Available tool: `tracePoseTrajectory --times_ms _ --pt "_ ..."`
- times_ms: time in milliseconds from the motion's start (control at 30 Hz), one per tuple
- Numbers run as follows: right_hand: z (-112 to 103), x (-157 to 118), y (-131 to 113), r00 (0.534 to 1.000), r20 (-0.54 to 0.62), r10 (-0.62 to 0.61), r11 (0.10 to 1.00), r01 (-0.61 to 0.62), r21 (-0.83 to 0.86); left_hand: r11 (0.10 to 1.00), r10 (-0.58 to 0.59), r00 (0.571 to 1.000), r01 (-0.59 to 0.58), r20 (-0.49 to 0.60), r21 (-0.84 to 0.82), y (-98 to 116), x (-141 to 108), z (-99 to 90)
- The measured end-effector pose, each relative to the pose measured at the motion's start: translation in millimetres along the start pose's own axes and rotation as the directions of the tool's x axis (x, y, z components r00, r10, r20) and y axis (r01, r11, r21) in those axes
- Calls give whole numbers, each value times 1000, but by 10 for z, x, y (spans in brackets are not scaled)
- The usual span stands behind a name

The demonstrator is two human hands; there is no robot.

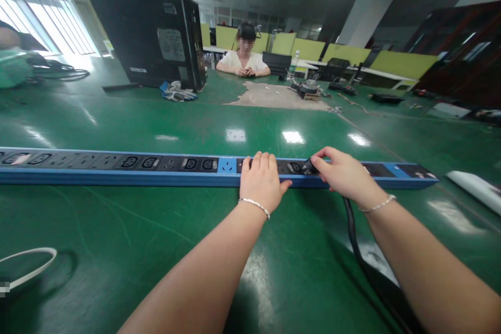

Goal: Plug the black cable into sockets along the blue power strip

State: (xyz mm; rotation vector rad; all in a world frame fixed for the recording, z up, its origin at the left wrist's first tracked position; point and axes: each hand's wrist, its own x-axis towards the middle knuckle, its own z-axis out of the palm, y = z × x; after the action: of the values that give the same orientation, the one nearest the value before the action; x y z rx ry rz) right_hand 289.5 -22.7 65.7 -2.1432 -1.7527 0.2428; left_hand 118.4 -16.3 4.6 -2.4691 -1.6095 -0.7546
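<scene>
A long blue and black power strip (172, 163) with a row of sockets lies across the green table. Laid over its top is my left hand (260, 180), fingers stretched out and thumb apart along the near edge. My right hand (344, 175) pinches a black plug (309, 167), whose tip is at a socket right of my left hand. Whether the plug sits inside that socket I cannot tell. From below my right hand a thick black cable (354, 240) runs down toward the lower right.
A black computer tower (144, 36) stands at the back left, with gloves (178, 91) beside it. Across the table sits a person (245, 60). A bottle (294, 62) and tools stand at the back right. A white object (475, 188) lies right, a pale cable loop (35, 266) lower left.
</scene>
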Motion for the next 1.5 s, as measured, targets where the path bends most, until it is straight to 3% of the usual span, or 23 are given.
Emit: tracePoseTrajectory --times_ms 100,300,500,833,1100,1300,1500 --pt "35 -54 -127 998 -2 -63 998 63 11 998 -58 998 57 14 28 -72 35 -36" --pt "138 -103 -422 990 3 -144 989 144 -29 998 55 997 -55 51 -1 -268 92 -78" --pt "213 -104 -653 993 -60 -98 974 83 -212 998 65 998 -65 7 -13 -308 83 -64" --pt "198 -21 -781 998 -30 -51 924 36 -382 998 42 999 -41 26 -45 -302 90 -60" --pt "204 160 -767 986 123 -108 887 152 -437 996 47 999 -47 4 -70 -308 94 -53" --pt "336 -78 -833 992 14 -127 858 117 -499 995 60 998 -60 -10 -76 -322 85 -35" --pt "372 -133 -874 987 29 -158 846 151 -512 994 80 997 -81 -13 -70 -328 74 -39"
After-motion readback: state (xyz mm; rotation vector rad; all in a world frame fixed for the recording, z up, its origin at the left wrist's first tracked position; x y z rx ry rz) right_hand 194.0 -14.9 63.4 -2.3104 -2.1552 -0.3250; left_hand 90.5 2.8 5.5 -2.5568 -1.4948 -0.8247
